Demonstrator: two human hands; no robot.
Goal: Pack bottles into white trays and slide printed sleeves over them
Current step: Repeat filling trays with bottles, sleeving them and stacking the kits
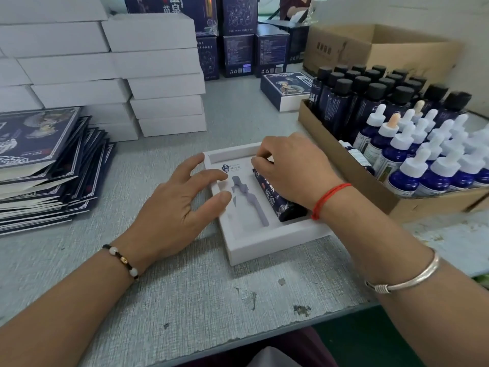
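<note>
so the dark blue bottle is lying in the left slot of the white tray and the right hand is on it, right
Not quite. In the head view the dark blue bottle with the black cap lies in the right slot of the white tray; the left slot is empty. The right hand is on it.

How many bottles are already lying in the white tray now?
1: a dark bottle lies in the right slot of the white tray, under the right hand. The middle slot is empty.

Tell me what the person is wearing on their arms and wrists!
No sleeves show. The left wrist has a black cord bracelet with pale and gold beads. The right wrist has a thin red string, and further up that arm a plain silver bangle.
</note>
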